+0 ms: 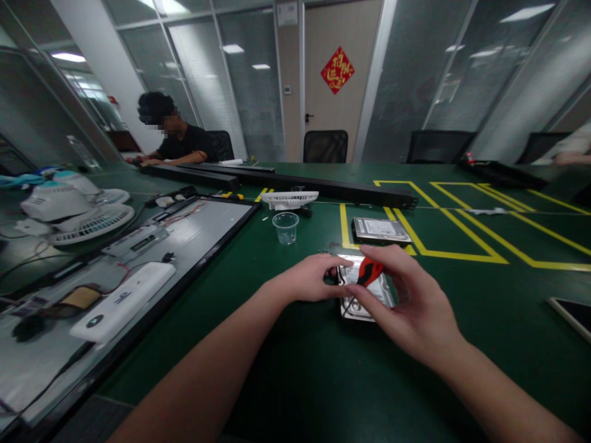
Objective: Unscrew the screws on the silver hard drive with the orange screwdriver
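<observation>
A silver hard drive (355,309) lies on the green table in front of me, partly covered by both hands. My right hand (410,301) is closed on a red and black screwdriver (370,271), gripping the handle between thumb and fingers. Its thin dark shaft slants down and left over the drive's near left part; I cannot tell exactly where the tip sits. My left hand (311,278) curls at the drive's left edge, thumb and forefinger reaching over it, close to the shaft. Just beyond lies a second hard drive (381,229), flat and untouched.
A clear plastic cup (285,229) stands beyond my left hand, before a white fan part (290,199). A large panel (203,224) with a white device (124,301) fills the left side, near white fans (92,221). Long black bars (323,187) cross behind. Another person (182,141) sits far left. A phone-like slab (572,315) lies right.
</observation>
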### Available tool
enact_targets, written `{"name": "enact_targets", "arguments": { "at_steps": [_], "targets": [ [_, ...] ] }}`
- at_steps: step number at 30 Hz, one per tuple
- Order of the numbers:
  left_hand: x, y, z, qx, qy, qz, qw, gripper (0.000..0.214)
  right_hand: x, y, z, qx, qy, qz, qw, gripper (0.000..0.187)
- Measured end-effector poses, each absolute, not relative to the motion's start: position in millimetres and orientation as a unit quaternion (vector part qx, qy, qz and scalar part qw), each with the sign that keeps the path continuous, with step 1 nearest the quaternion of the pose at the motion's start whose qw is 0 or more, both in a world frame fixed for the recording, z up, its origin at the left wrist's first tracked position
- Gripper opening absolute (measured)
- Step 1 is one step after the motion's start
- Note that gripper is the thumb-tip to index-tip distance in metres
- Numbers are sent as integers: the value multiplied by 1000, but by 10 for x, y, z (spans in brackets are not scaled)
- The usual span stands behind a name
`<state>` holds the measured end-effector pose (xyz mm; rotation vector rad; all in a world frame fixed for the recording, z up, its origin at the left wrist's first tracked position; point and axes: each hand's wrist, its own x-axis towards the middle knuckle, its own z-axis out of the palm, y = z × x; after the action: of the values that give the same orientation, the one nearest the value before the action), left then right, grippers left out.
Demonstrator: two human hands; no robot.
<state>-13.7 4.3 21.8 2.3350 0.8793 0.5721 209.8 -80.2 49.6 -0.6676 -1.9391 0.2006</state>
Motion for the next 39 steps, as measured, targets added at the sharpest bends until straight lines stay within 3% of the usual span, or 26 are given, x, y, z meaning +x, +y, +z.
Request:
{"name": "enact_targets", "arguments": {
  "at_steps": [14, 23, 32, 39],
  "targets": [
    [-129, 34, 232, 876, 337, 204, 280, 57, 2093, -858, 489, -298, -789, 161, 512, 69],
    [-125, 36, 226, 874, 337, 203, 285, 45, 2101, -809, 494, -300, -797, 68, 520, 62],
    [-126, 25, 249, 876, 338, 204, 277, 52, 2091, -850, 470, -307, -788, 145, 514, 72],
    [-129, 40, 229, 875, 347, 198, 274, 57, 2085, -853, 478, -299, -786, 142, 522, 63]
  ]
}}
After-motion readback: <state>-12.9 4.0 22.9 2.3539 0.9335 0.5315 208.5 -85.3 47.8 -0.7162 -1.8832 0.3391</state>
